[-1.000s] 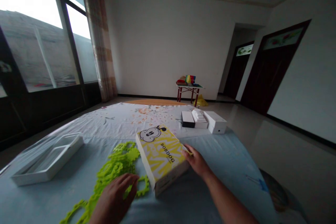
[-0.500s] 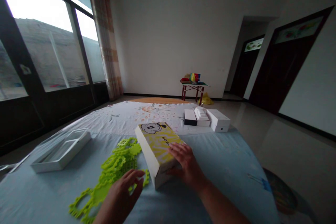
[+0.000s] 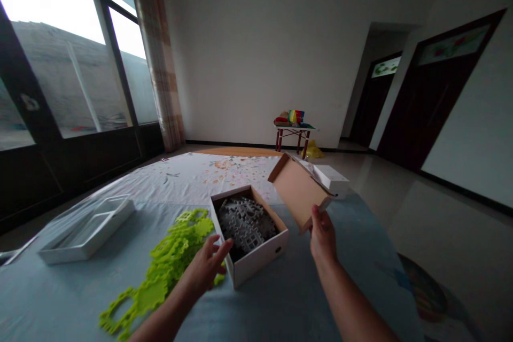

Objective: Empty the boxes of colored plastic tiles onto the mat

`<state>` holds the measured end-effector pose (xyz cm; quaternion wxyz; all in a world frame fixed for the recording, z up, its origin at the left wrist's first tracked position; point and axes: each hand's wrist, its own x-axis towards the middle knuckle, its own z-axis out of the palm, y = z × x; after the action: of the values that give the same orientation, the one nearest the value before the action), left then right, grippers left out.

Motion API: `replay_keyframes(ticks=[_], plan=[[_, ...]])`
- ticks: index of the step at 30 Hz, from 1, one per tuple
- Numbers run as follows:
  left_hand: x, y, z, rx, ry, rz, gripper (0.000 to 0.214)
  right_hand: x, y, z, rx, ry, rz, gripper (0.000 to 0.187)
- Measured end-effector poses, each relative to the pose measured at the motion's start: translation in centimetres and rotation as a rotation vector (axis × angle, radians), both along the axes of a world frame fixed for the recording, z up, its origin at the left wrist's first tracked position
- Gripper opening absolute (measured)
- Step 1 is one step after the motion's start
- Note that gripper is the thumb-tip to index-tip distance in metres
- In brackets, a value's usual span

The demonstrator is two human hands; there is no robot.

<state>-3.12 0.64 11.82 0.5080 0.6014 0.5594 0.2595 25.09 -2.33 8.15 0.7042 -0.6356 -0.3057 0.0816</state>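
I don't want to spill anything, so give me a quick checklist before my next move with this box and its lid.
1. Lid fully clear of box: ok, raised to its right.
2. Right hand grip on lid: ok, pinching its lower corner.
3. Left hand steadying box: ok, fingers at its near left edge.
4. Grey pieces sitting inside box: ok.
5. Green pieces out of the way: not ok, piled against the box's left side.
6. Spot to set lid down: cannot tell.

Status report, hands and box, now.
Right hand holds lid raised. Left hand steadies box. Grey pieces inside. Green pieces beside it.
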Motion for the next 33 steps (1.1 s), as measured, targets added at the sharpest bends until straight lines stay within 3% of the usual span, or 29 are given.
replay_keyframes(ticks=[5, 10, 13, 17, 21, 26, 29, 33], plan=[[0.9, 0.5, 0.1, -0.048, 0.031, -0.012, 0.057, 1.1, 0.7, -2.4, -0.023, -0.319, -0.01, 0.054], [0.7, 0.4, -0.3, -0.015, -0.024, -0.004, 0.03, 1.8, 1.5, -4.3, -0.034, -0.819, 0.013, 0.056], [0.1, 0.0, -0.1, 0.005, -0.079, 0.005, 0.019, 2.4, 1.6, -5.3, -0.157, -0.994, 0.022, 0.049], [-0.7, -0.6, 0.6, 0.031, -0.178, 0.033, 0.018, 2.5, 1.6, -6.7, -0.315, -1.069, 0.03, 0.051], [-0.7, -1.0, 0.5, 0.034, -0.301, 0.064, 0.027, 1.8, 1.2, -6.1, -0.353, -1.024, 0.091, 0.057], [0.1, -1.6, -0.3, 0.06, -0.446, 0.117, 0.035, 0.0, -0.5, -1.8, -0.058, -0.816, 0.169, 0.053], [0.6, -2.2, -0.6, 0.073, -0.509, 0.14, 0.035, -2.0, -1.6, 0.5, -0.05, -0.556, 0.301, 0.059], [1.2, -2.9, -1.9, 0.084, -0.547, 0.178, 0.036, -6.0, -2.1, 1.9, -0.14, -0.107, 0.546, 0.068]])
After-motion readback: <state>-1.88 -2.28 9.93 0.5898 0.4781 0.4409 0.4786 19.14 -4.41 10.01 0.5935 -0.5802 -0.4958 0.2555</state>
